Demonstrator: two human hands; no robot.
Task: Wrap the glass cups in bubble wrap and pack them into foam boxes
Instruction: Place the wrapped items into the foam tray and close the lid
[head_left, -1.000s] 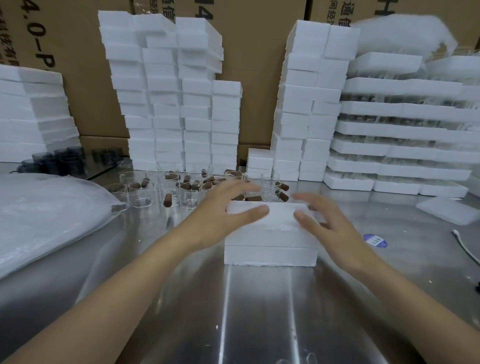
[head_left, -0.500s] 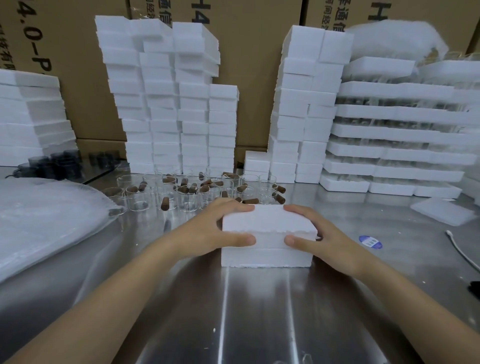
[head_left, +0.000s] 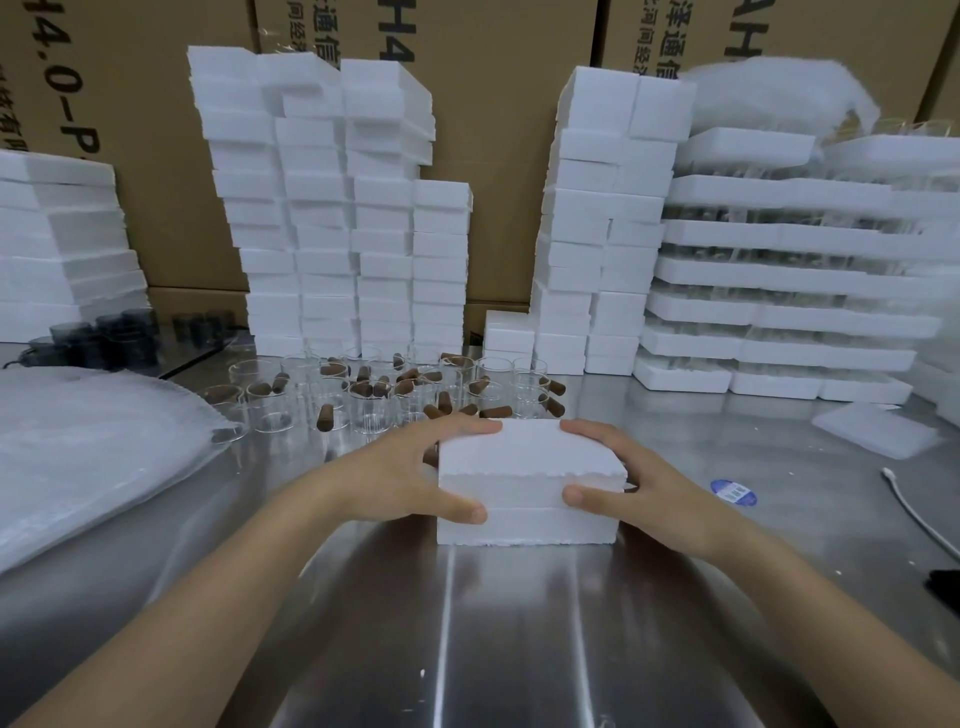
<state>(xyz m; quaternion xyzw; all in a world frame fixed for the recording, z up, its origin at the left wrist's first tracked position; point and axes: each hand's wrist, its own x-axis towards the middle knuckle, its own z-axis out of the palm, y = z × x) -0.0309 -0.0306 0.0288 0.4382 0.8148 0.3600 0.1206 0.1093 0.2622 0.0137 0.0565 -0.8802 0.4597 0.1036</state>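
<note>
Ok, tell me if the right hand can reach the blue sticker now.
Probably yes: the blue sticker lies on the table beside the right hand, nothing between; the hand must first release the foam box.

left grip (head_left: 395, 478) bare | right grip (head_left: 654, 493) bare | 2 forearms (head_left: 208, 597) bare | thumbnails (head_left: 475, 514) short

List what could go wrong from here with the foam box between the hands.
1. The left hand and right hand grip the foam box by its upper half. The front seam edge looks ragged, so a hard squeeze may crumble it or leave the lid askew.
2. The glass cups stand close behind the box on the steel table. A push backward could knock some over.
</note>
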